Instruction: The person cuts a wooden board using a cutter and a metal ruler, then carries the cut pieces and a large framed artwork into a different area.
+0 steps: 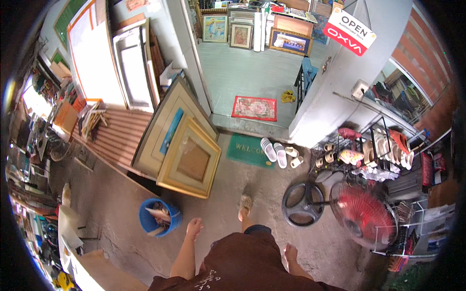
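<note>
My left hand (194, 228) hangs in the air to the left of my body, fingers loosely apart with nothing in them. It is nearest to a blue bin (176, 220) holding scraps of wood or card. Low on my right side hangs my right hand (290, 253), touching nothing that I can see; its fingers are too small and blurred to read. One sandalled foot (245, 206) is out in front on the concrete floor. Ahead on the left, a gold picture frame (208, 167) leans against larger framed boards (154, 140).
A green doormat (238, 148) with slippers (275, 151) lies before an open doorway; a red mat (255, 107) is inside. On the right stand a black steering wheel-shaped base (285, 206), a red fan (361, 213) and a shoe rack (371, 153). Corrugated sheeting (119, 133) slopes at left.
</note>
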A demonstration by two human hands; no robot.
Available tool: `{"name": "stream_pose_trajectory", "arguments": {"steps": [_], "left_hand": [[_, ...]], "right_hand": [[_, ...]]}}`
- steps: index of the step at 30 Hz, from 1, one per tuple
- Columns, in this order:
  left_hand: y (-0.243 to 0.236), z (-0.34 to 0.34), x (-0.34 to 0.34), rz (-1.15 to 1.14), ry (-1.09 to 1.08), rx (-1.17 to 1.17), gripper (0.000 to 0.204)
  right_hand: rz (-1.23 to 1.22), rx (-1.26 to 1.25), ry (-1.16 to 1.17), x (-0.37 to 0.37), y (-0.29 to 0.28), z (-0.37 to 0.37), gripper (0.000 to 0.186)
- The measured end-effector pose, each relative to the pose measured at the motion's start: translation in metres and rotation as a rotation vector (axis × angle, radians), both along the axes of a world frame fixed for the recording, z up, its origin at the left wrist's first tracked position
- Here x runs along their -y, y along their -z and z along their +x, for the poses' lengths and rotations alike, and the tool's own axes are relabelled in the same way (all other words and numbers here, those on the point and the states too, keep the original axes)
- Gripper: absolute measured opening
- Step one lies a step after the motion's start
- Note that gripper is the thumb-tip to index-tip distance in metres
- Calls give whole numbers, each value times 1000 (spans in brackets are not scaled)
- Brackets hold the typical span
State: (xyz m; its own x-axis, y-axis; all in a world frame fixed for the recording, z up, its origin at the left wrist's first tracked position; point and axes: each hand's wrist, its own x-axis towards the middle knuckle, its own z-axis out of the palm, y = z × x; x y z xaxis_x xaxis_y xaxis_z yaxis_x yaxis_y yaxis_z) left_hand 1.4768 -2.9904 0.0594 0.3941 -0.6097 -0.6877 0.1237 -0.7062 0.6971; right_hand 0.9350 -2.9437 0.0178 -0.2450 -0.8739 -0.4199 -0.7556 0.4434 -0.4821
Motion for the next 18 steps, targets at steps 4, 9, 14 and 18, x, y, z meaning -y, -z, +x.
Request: {"name": "stream_pose_trajectory", "arguments": {"steps": [4,9,14,18], "left_hand": [[-26,3,136,-65,188,-21,39],[-17,12,239,95,100,-128,32],[40,24,287,304,97,-175,21],[34,60,386,461,417,-200,20]], "right_hand": [[-169,-21,-55,235,-32,67,50],[-339,121,-68,517,-134,131,57],[-546,102,-38,706,-157,167,52],[-586,68,-63,775,-142,186,42]]}}
